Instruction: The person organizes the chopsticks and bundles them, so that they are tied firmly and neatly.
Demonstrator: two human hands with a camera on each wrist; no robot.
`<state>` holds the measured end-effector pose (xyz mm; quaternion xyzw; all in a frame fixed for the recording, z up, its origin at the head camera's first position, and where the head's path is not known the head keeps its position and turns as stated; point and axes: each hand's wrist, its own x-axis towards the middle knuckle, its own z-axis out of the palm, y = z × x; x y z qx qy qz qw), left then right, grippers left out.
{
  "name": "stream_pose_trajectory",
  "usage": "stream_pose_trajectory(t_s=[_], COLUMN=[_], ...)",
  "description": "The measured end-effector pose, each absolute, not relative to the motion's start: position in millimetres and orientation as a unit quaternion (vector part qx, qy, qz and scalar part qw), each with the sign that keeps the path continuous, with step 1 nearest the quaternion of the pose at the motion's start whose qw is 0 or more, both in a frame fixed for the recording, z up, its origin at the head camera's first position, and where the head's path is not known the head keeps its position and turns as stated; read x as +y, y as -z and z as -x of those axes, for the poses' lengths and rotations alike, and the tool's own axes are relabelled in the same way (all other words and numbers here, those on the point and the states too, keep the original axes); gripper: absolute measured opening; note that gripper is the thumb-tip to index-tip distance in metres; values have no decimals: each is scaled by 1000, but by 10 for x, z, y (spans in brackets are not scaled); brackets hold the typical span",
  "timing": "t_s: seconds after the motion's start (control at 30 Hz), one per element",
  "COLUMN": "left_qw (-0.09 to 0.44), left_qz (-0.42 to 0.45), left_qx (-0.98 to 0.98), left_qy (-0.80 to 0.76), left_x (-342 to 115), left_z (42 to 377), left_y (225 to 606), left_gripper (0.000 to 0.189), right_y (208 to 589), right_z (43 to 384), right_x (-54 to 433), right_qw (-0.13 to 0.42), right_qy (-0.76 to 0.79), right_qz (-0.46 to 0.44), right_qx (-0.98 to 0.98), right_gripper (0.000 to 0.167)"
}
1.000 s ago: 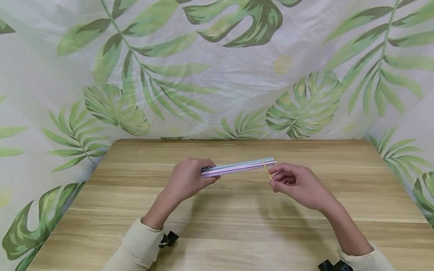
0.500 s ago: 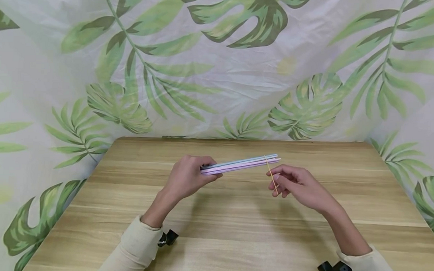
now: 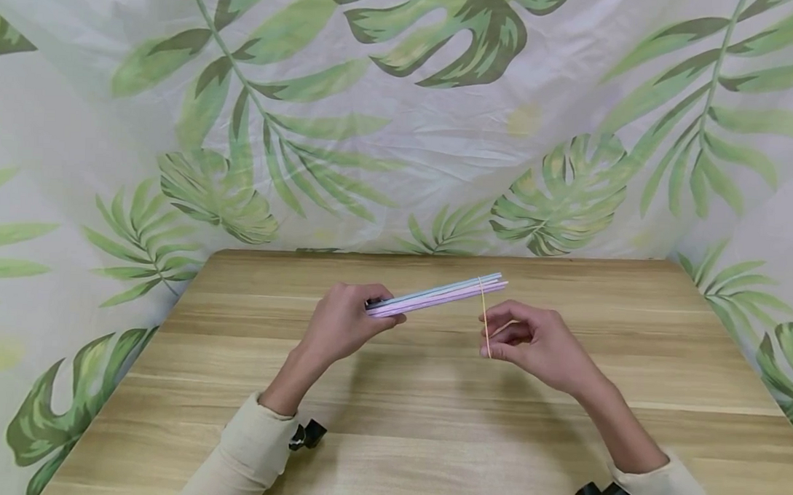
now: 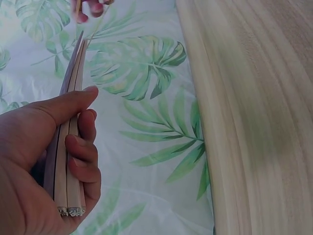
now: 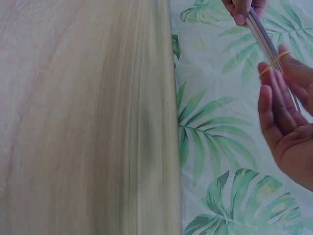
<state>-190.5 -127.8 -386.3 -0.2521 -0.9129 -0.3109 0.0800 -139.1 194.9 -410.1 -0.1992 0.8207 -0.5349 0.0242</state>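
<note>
- Two bare hands work above the table (image 3: 389, 458) in my head view, with one bundle of pastel chopsticks (image 3: 437, 295) between them, held clear of the wood.
- On my left side, the left hand (image 3: 344, 322) grasps the bundle near one end, and from there it slants up toward the right.
- My left wrist view shows the thumb laid across the chopsticks and the fingers curled round them, with ornate silvery ends at the heel of the palm.
- Near the bundle's far end, I see a yellow rubber band (image 3: 485, 316) crossing the chopsticks and stretching down to the other hand.
- The right hand (image 3: 537, 347) holds that band drawn out on its thumb and fingers, just below and beside the narrow tips. I cannot tell whether the skin touches the wood.
- My right wrist view has the band spanning thumb and finger, the chopsticks running past them; whether it circles the whole bundle I cannot tell.
- Beyond the table's far edge I get a leaf-printed cloth (image 3: 438, 169); a pale sleeve (image 3: 245, 446) covers the left forearm.
</note>
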Motion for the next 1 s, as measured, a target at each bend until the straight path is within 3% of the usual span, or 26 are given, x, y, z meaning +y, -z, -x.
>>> stream_pose_trajectory(t_s=[0.2, 0.33, 0.43, 0.57, 0.67, 0.77, 1.0], left_qw=[63, 42, 28, 27, 45, 79, 149], left_qz=[235, 231, 229, 216, 206, 204, 220], left_qx=[-916, -920, -921, -917, -913, -909, -899], left_qy=[318, 314, 315, 334, 349, 355, 347], left_x=[-1264, -1248, -1238, -1236, -1225, -1195, -1117], left_z=[1912, 1914, 1916, 1918, 1916, 1908, 1874], left_y=[3889, 3918, 3934, 3949, 3957, 3969, 4015], left_gripper=[15, 15, 15, 16, 16, 17, 17], right_y=[4118, 4144, 4142, 4123, 4116, 4116, 4089], right_z=[1362, 1343, 1329, 1312, 1299, 1284, 1281], right_x=[1885, 1823, 1773, 1731, 1713, 1703, 1673], right_qw=[-51, -96, -151, -193, -196, -186, -74], right_qy=[542, 514, 463, 455, 499, 537, 607], right_qz=[287, 350, 385, 375, 321, 256, 160], right_qx=[788, 777, 784, 784, 781, 782, 775], right_gripper=[18, 28, 45, 59, 81, 91, 56])
